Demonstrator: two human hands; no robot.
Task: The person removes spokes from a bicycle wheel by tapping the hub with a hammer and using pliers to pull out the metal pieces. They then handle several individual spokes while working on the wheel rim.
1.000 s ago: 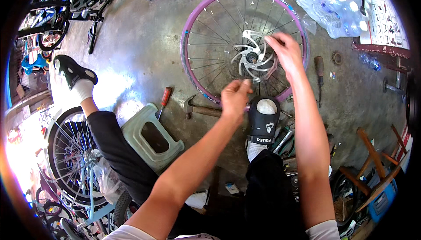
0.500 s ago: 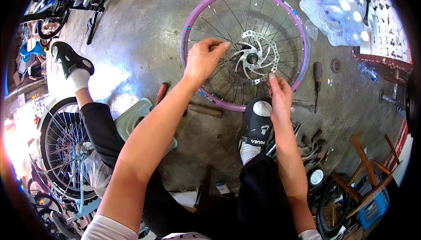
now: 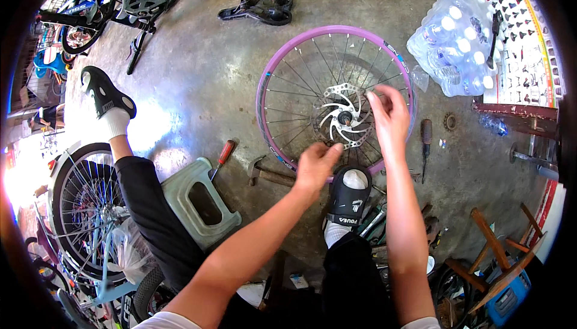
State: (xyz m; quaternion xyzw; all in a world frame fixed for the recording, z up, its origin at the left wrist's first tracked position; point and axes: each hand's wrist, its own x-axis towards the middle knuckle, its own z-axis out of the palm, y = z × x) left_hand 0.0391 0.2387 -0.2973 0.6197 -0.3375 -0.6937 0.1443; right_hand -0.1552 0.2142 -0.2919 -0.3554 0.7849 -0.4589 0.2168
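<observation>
1 purple wheel lies on the floor with 1 brake disc. Left hand at the disc's 7 o'clock, right hand at 2 o'clock: narrow, holding what I cannot tell.

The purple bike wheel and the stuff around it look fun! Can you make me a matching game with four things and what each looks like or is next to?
Things:
1. wheel rim
2. brake disc
3. stool
4. pack of bottles

Clues:
A. pale grey-green, near a red-handled screwdriver
B. clear, with white caps
C. purple and round
D. silver, with curved arms

Right pairs: 1-C, 2-D, 3-A, 4-B.
</observation>
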